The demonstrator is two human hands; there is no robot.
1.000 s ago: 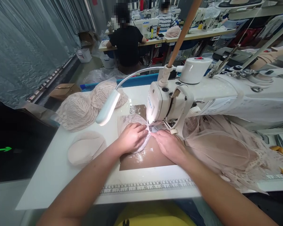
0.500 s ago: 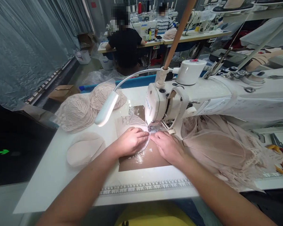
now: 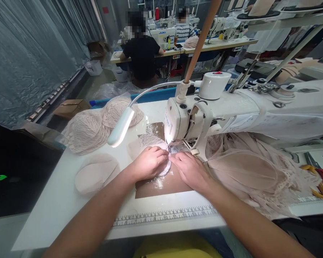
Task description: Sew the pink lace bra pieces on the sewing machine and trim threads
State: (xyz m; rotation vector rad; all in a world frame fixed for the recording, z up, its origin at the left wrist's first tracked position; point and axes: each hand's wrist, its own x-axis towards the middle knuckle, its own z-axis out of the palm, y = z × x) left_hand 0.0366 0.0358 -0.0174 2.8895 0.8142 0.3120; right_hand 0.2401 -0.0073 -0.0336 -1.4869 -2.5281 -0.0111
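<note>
Hands (image 3: 150, 163) (image 3: 191, 170) grasp lace (image 3: 150, 141) at the sewing machine (image 3: 174, 120), contents of the cardboard box (image 3: 71, 108) hidden

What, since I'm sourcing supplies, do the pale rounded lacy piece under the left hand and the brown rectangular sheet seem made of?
The pale rounded lacy piece: probably matte fabric, its openwork pattern showing; fibre unclear. The brown rectangular sheet: perhaps plastic or tape-covered, glossy, judging by crinkled highlights.
</note>
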